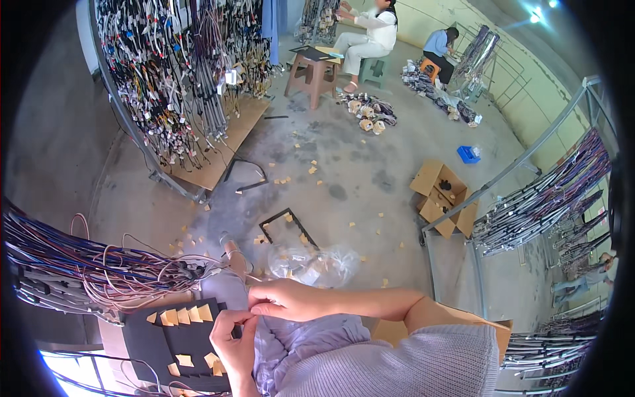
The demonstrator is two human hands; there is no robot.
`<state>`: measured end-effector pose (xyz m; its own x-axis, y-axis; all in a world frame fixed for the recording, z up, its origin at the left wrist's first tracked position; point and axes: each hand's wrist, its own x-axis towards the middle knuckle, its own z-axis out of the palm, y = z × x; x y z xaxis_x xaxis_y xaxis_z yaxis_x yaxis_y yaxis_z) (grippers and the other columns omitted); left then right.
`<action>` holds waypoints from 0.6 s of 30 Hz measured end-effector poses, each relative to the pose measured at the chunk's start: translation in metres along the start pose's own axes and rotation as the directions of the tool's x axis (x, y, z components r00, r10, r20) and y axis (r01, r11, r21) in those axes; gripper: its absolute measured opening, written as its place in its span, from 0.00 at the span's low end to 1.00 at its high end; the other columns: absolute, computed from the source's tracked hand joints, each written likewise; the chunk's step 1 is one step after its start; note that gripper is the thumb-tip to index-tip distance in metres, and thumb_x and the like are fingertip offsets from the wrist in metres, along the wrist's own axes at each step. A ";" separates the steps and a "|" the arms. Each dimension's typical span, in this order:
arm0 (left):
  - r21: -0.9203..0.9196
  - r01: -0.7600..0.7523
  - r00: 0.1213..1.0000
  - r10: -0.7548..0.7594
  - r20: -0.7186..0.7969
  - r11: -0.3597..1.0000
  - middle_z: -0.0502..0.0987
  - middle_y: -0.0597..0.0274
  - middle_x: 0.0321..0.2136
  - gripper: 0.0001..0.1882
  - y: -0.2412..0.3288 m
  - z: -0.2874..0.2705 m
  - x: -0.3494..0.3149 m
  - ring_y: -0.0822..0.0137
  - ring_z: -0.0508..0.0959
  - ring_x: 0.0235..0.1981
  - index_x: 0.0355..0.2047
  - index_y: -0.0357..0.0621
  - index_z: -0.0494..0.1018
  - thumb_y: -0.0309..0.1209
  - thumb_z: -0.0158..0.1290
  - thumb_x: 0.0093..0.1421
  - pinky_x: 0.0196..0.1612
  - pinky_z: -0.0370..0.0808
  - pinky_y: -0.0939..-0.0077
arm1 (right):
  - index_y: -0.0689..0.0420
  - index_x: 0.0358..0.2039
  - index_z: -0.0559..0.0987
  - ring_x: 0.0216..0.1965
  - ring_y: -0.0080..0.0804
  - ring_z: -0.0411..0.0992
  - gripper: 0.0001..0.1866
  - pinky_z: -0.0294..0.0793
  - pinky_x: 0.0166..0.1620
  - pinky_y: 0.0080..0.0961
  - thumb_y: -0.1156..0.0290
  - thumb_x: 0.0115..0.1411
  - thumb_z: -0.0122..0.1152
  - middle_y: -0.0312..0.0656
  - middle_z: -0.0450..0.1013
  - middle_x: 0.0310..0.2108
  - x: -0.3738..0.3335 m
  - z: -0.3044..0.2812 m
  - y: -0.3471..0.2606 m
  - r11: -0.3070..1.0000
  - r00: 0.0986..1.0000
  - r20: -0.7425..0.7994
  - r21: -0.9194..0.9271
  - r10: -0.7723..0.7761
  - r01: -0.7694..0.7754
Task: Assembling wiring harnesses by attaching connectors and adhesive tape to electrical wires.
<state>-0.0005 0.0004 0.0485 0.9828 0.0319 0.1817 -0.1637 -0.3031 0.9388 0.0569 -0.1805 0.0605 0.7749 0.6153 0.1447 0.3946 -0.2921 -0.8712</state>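
Note:
My left hand [233, 341] and my right hand [281, 300] meet above my lap, fingertips pinched close together. Whatever lies between the fingers is too small or hidden to make out. Just beyond them ends a thick bundle of wires [132, 268], purple, pink, black and grey, reaching in from the left. Beside my left hand lies a black board [142, 337] with several small tan tabs [184, 316] stuck along it in rows. My right forearm, in a grey knit sleeve, crosses from the right over my lilac clothing [297, 341].
Racks hung with cable harnesses [198, 73] stand at the far left and right [542, 192]. An open cardboard box [444, 198], clear plastic bag [314, 264], black frame [289, 228] and scattered tan scraps lie on the floor. Two seated people [376, 33] work beyond a brown stool [313, 76].

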 end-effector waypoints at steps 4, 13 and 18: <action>-0.113 0.069 0.998 -0.070 -0.002 0.991 0.75 0.64 0.25 0.07 0.002 0.000 0.006 0.73 0.72 0.26 0.29 0.37 0.75 0.19 0.62 0.49 0.31 0.69 0.81 | 0.59 0.36 0.74 0.31 0.23 0.70 0.07 0.69 0.35 0.24 0.69 0.63 0.57 0.37 0.73 0.30 0.001 -0.007 -0.003 0.942 0.978 0.119 0.272 0.173 -0.199; -0.081 -0.072 0.997 0.070 -0.024 0.994 0.76 0.65 0.26 0.04 0.032 0.005 0.042 0.76 0.72 0.28 0.32 0.36 0.76 0.18 0.57 0.54 0.33 0.69 0.84 | 0.59 0.34 0.74 0.28 0.14 0.64 0.07 0.65 0.29 0.17 0.68 0.63 0.58 0.29 0.69 0.27 0.019 -0.042 -0.008 0.912 0.995 0.067 0.398 0.079 -0.099; -0.279 -0.018 1.000 0.022 0.014 0.960 0.78 0.64 0.28 0.08 0.060 0.027 0.082 0.78 0.74 0.29 0.40 0.35 0.77 0.21 0.52 0.61 0.34 0.72 0.85 | 0.63 0.32 0.76 0.33 0.17 0.70 0.04 0.70 0.34 0.17 0.76 0.59 0.61 0.34 0.71 0.29 0.018 -0.089 -0.038 0.999 0.972 -0.230 0.016 0.039 -0.037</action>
<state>0.0723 -0.0406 0.1122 0.9800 0.0115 0.1985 -0.1981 -0.0258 0.9798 0.1000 -0.2233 0.1386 0.8828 0.4179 0.2144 0.3579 -0.3030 -0.8832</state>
